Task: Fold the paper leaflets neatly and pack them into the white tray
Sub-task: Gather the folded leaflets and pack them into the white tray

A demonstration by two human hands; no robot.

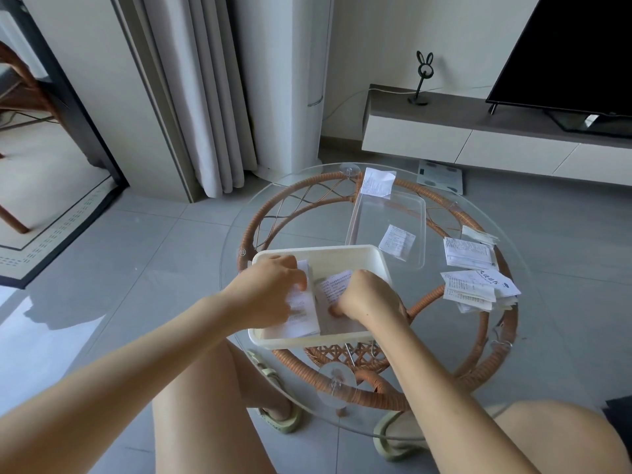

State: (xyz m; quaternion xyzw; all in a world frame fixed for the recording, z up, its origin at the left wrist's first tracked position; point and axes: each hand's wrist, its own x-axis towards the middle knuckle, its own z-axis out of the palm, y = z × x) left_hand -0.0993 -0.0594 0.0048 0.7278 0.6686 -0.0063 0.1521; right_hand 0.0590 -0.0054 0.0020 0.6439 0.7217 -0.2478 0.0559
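The white tray sits on the near side of a round glass table. Both my hands are inside it. My left hand rests on a folded white leaflet at the tray's left, fingers curled over its upper edge. My right hand grips a second printed leaflet in the tray's middle, thumb pressing down on the tray floor. Loose leaflets lie in a pile at the table's right.
A clear plastic lid lies behind the tray with one leaflet on it and another at its far end. More folded papers lie right of it. My knees and sandalled feet are under the table's near edge.
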